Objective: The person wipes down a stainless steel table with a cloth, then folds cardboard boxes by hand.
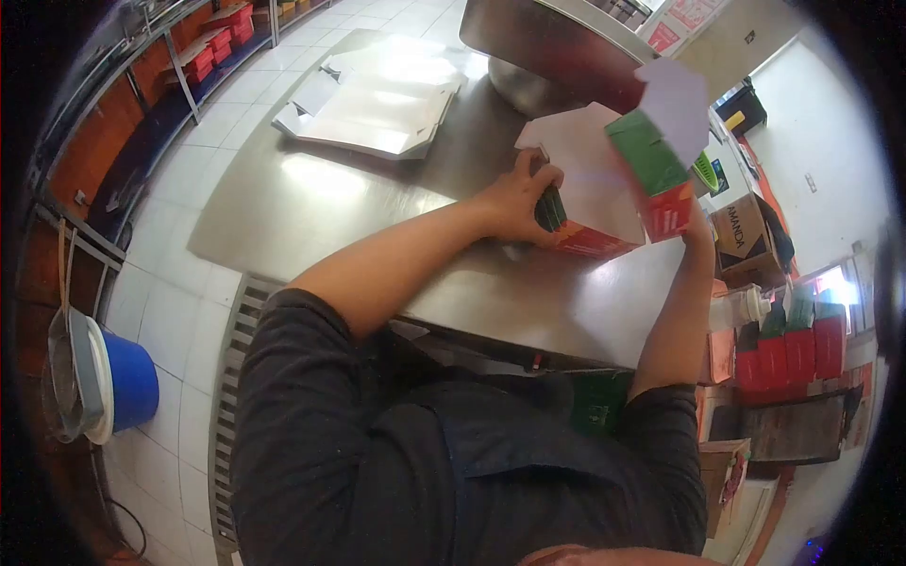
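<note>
My left hand (522,200) is closed round the left edge of a red and green carton (599,241) with a white inside. It is held at the right part of the steel table (528,307). Right beside it, a green and red carton panel (651,156) with a raised white flap stands up. I cannot tell whether this panel belongs to the same carton. My right hand (698,224) is at the panel's lower right edge, its fingers mostly hidden behind it. Farther left on the table lie flat white carton blanks (368,113).
Large steel containers (566,52) stand at the table's far side. A blue bucket (130,379) and strainers (66,368) are on the left, near a floor grate (236,377). At right are a cardboard box (744,236) and several red and green cartons (788,351).
</note>
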The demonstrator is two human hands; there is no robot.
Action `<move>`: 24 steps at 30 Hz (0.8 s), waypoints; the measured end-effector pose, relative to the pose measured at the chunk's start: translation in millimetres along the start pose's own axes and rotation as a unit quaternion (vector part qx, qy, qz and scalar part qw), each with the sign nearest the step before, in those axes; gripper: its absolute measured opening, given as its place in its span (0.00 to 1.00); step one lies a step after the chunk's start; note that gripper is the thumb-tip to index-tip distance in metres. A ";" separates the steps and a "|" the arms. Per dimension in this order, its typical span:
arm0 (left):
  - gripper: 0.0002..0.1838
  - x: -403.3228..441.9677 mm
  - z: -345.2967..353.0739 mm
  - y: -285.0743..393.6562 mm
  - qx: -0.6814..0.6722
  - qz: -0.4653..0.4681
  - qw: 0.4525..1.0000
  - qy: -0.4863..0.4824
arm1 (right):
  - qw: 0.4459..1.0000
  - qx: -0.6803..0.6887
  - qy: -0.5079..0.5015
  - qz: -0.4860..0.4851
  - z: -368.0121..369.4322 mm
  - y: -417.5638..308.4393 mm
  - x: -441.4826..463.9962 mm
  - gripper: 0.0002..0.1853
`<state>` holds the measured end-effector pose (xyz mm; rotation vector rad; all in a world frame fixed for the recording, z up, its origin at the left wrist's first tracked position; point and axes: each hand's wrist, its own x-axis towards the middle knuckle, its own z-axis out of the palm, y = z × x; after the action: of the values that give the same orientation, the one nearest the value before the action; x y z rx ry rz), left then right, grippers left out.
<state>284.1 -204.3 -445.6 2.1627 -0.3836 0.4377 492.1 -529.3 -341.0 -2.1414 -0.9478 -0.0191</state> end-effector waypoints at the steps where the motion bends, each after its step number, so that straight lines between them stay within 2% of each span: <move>1: 0.50 -0.4 3.8 -3.7 -0.001 0.011 1.000 0.012 | 0.999 0.053 0.011 -0.009 0.6 3.9 -3.6 0.19; 6: 0.53 -2.1 -4.1 8.9 -0.002 -0.011 1.000 0.006 | 0.989 -0.114 -0.024 0.092 11.5 -57.8 -4.6 0.21; 11: 0.55 -1.4 -3.4 6.1 0.014 -0.020 1.000 0.004 | 0.987 -0.156 -0.013 0.042 17.1 -58.9 -3.7 0.24; 15: 0.56 -1.8 -4.0 8.6 0.021 -0.026 0.999 0.005 | 0.996 0.047 0.065 -0.038 4.3 -59.2 -13.4 0.24; 20: 0.61 -3.0 -6.6 10.4 0.014 -0.030 0.999 0.003 | 0.943 0.292 0.106 -0.116 -10.6 -70.9 -24.0 0.24; 24: 0.69 -1.8 -5.6 9.7 0.017 -0.032 0.999 0.015 | 0.906 0.380 0.108 -0.151 -13.6 -77.1 -33.6 0.24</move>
<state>277.5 -205.1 -436.4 2.1931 -0.2909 0.4435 422.7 -527.0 -291.7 -1.2380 -0.9438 -0.0327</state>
